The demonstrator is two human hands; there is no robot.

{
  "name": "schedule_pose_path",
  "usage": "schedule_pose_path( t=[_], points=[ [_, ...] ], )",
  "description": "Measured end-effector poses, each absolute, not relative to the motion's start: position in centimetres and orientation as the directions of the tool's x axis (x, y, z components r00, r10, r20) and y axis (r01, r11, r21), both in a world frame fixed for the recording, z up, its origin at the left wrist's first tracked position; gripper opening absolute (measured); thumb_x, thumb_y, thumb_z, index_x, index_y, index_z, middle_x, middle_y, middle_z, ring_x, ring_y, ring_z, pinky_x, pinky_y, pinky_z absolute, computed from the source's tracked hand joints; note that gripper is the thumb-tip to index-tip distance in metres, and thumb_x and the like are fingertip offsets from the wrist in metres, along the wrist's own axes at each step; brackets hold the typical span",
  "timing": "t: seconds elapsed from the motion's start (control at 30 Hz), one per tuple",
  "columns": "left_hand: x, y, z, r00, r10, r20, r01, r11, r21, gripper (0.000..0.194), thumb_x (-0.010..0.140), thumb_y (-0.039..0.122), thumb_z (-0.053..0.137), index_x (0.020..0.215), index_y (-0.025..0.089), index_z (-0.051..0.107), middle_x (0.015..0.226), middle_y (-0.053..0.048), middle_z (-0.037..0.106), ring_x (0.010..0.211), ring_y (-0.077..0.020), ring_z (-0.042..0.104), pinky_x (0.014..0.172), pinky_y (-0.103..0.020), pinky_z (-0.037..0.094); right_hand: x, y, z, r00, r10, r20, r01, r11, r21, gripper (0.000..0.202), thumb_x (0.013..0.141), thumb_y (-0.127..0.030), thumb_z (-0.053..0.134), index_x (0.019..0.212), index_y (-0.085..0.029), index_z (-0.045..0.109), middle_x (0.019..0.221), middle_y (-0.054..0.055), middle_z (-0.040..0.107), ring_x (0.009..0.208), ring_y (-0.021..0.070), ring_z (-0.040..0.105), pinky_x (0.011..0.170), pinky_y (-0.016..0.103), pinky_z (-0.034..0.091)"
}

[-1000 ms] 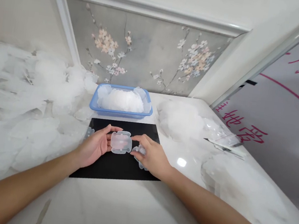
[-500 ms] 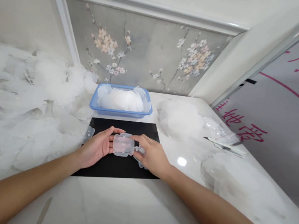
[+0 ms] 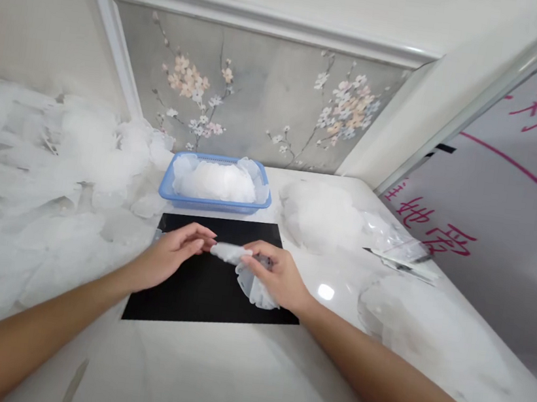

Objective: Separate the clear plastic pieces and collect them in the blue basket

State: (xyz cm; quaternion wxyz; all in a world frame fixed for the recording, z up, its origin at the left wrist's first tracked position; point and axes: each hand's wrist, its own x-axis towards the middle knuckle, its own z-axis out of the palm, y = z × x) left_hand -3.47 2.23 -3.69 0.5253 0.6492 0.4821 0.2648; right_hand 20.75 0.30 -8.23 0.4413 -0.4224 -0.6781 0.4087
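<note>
My right hand [image 3: 278, 275] pinches the right end of a small translucent plastic piece [image 3: 229, 253]. The piece is tilted so that its thin, scalloped edge faces me. At its left end is my left hand [image 3: 175, 254], fingers loosely stretched and thumb apart; whether the fingertips touch the piece I cannot tell. Under my right hand lie more frosted plastic pieces [image 3: 263, 294], partly hidden, on a black mat [image 3: 186, 299]. Another clear piece [image 3: 158, 234] shows at the mat's left edge, just behind my left hand.
A blue basket [image 3: 213, 205] filled with frosted pieces stands behind the mat. Big heaps of translucent pieces [image 3: 65, 201] cover the left side. Another pile [image 3: 321, 214] and a clear bag [image 3: 393, 234] lie right. A whiteboard [image 3: 509, 213] with pink writing borders the right side.
The plastic piece has turned from its flat face to edge-on. My left hand has gone from an upturned palm to fingers curved inward, and more of the pieces under my right hand show.
</note>
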Motion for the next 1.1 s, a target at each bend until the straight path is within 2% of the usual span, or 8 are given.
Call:
schedule_pose_path(
  t=[0.1, 0.23, 0.67, 0.8, 0.87, 0.93, 1.0, 1.1],
  points=[
    [-6.0, 3.8, -1.9, 0.352, 0.936, -0.028, 0.707, -0.247, 0.663, 0.028, 0.084, 0.046, 0.055, 0.098, 0.024, 0.067, 0.111, -0.008, 0.067, 0.110, -0.0315, 0.059, 0.102, -0.045, 0.039, 21.2, 0.9, -7.8, -0.281, 0.959, 0.046, 0.059, 0.065, -0.996, 0.034, 0.084, -0.054, 0.065, 0.082, -0.020, 0.065, 0.073, 0.001, 0.069, 0.065, 0.0157, 0.060, 0.062, 0.029, 0.048],
    [-9.3, 5.3, -0.3, 0.333, 0.927, -0.171, 0.849, -0.216, 0.483, 0.031, 0.077, 0.046, 0.058, 0.099, 0.025, 0.066, 0.111, -0.009, 0.065, 0.104, -0.0333, 0.060, 0.090, -0.042, 0.043, 21.6, 1.2, -7.3, -0.344, 0.933, -0.104, -0.110, -0.150, -0.983, 0.035, 0.077, -0.052, 0.072, 0.094, -0.021, 0.068, 0.076, 0.001, 0.073, 0.065, 0.0165, 0.064, 0.060, 0.027, 0.047],
    [-10.4, 6.4, -1.4, 0.303, 0.879, -0.370, 0.894, -0.127, 0.429, 0.022, 0.069, 0.039, 0.062, 0.085, 0.024, 0.056, 0.073, -0.001, 0.055, 0.070, -0.0243, 0.055, 0.064, -0.032, 0.039, 21.6, 1.4, -6.9, -0.363, 0.919, -0.156, -0.200, -0.240, -0.950, 0.032, 0.072, -0.039, 0.076, 0.098, -0.021, 0.068, 0.079, 0.002, 0.075, 0.069, 0.0169, 0.067, 0.060, 0.027, 0.048],
    [-10.0, 6.3, -0.9, 0.341, 0.913, -0.224, 0.899, -0.247, 0.363, 0.016, 0.066, 0.035, 0.068, 0.069, 0.024, 0.057, 0.078, -0.003, 0.055, 0.084, -0.0273, 0.054, 0.073, -0.034, 0.039, 21.6, 1.3, -6.9, -0.366, 0.924, -0.115, -0.176, -0.190, -0.966, 0.031, 0.074, -0.041, 0.075, 0.097, -0.021, 0.069, 0.080, 0.002, 0.075, 0.070, 0.0171, 0.066, 0.063, 0.028, 0.048],
    [-9.3, 6.0, -0.6, 0.358, 0.923, -0.139, 0.870, -0.276, 0.408, 0.018, 0.067, 0.036, 0.071, 0.067, 0.024, 0.057, 0.084, -0.004, 0.057, 0.091, -0.0287, 0.054, 0.079, -0.037, 0.040, 21.7, 1.3, -6.9, -0.360, 0.929, -0.085, -0.153, -0.149, -0.977, 0.029, 0.075, -0.041, 0.074, 0.096, -0.021, 0.071, 0.081, 0.002, 0.074, 0.072, 0.0173, 0.066, 0.065, 0.029, 0.048],
    [-8.3, 5.4, -0.6, 0.371, 0.919, -0.129, 0.765, -0.224, 0.604, 0.029, 0.071, 0.040, 0.072, 0.067, 0.023, 0.050, 0.092, -0.005, 0.061, 0.094, -0.0275, 0.056, 0.082, -0.038, 0.042, 21.7, 1.4, -7.0, -0.346, 0.936, -0.063, -0.123, -0.112, -0.986, 0.027, 0.076, -0.041, 0.074, 0.094, -0.021, 0.072, 0.081, 0.002, 0.072, 0.073, 0.0169, 0.065, 0.065, 0.029, 0.047],
    [-6.9, 4.7, -0.9, 0.371, 0.912, -0.177, 0.574, -0.076, 0.815, 0.040, 0.077, 0.046, 0.071, 0.068, 0.023, 0.039, 0.095, -0.005, 0.067, 0.092, -0.0249, 0.061, 0.079, -0.036, 0.044, 21.7, 1.4, -7.1, -0.332, 0.942, -0.060, -0.103, -0.099, -0.990, 0.026, 0.076, -0.042, 0.074, 0.091, -0.021, 0.072, 0.079, 0.001, 0.071, 0.070, 0.0158, 0.063, 0.064, 0.028, 0.046],
    [-4.9, 3.5, -1.9, 0.313, 0.909, -0.276, 0.346, 0.161, 0.924, 0.042, 0.079, 0.051, 0.071, 0.076, 0.023, 0.040, 0.081, -0.003, 0.069, 0.073, -0.0197, 0.061, 0.064, -0.031, 0.042, 21.7, 1.4, -7.3, -0.324, 0.943, -0.079, -0.068, -0.106, -0.992, 0.028, 0.080, -0.045, 0.071, 0.094, -0.021, 0.072, 0.078, 0.001, 0.068, 0.065, 0.0144, 0.060, 0.060, 0.027, 0.045]
  ],
)
